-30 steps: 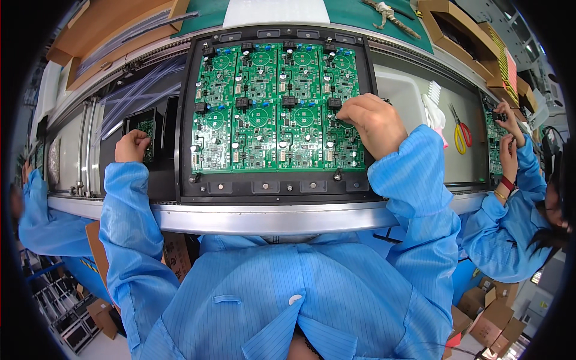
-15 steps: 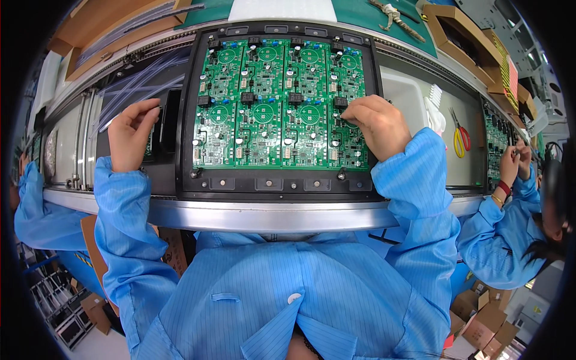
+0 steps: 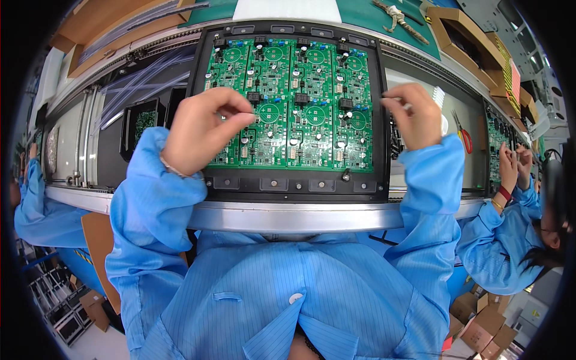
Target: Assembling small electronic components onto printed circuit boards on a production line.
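Note:
A panel of green circuit boards (image 3: 270,141) lies in a black frame (image 3: 249,191) in front of me, with black block-shaped parts and small round capacitors standing on it. Over the panel's left column is my left hand (image 3: 204,129), thumb and forefinger pinched near a black block; whatever sits between the fingertips is too small to name. My right hand (image 3: 418,120) hovers just past the frame's right edge, above a pale tray holding dark small parts. Its fingers are bent together, and I cannot make out what they hold.
Left of the frame stands a black bin (image 3: 142,123) of small green parts, near clear plastic tubes (image 3: 129,87). On the right lie scissors (image 3: 463,133) with red and yellow handles. Cardboard boxes (image 3: 459,45) line the back. A co-worker's hands (image 3: 515,162) work at far right.
My left hand has moved right, from beside the frame to over the boards. My right hand has left the boards and moved right. The frame has shifted slightly right in the picture.

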`<state>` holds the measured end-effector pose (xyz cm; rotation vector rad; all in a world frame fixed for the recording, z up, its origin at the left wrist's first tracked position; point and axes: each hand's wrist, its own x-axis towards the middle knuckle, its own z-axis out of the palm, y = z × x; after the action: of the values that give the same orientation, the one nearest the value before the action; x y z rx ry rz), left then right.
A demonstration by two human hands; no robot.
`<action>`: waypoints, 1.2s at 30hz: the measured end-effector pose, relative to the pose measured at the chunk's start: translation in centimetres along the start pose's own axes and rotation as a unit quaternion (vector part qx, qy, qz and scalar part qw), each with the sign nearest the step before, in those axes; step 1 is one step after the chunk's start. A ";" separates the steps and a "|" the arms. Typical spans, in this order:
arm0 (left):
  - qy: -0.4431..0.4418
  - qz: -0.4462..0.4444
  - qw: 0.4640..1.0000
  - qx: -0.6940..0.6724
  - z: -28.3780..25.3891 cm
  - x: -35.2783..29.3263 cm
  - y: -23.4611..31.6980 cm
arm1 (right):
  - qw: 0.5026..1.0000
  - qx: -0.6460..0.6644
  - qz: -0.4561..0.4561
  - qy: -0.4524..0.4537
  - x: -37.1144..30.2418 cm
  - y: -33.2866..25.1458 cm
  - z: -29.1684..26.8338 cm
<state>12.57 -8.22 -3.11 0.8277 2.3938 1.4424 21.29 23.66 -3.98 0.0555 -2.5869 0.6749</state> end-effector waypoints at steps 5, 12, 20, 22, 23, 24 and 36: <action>-0.051 0.081 0.988 0.124 3.5 2.0 1.2 | 0.929 -0.157 0.174 -0.286 -5.1 8.9 0.8; -0.038 0.127 0.962 0.241 6.6 3.8 0.4 | 0.866 -0.228 0.182 -0.407 -5.6 9.3 4.3; -0.036 0.119 0.936 0.329 7.3 4.1 0.4 | 0.852 -0.122 0.255 -0.440 -5.6 11.5 5.2; -0.033 0.124 0.934 0.334 7.4 4.1 0.3 | 0.857 -0.131 0.247 -0.433 -5.5 11.0 5.1; -0.031 0.129 0.932 0.338 7.4 4.1 0.2 | 0.861 -0.141 0.241 -0.425 -5.4 10.8 5.0; -0.028 0.134 0.930 0.342 7.5 4.1 0.2 | 0.865 -0.150 0.234 -0.418 -5.4 10.5 4.8; -0.012 0.179 0.896 0.406 7.4 3.3 0.8 | 0.943 0.073 0.249 -0.209 -4.0 8.4 3.4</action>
<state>13.55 -0.60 -5.70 1.5046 2.9351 0.4201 22.11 29.10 -12.19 -0.4749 -2.9761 1.1415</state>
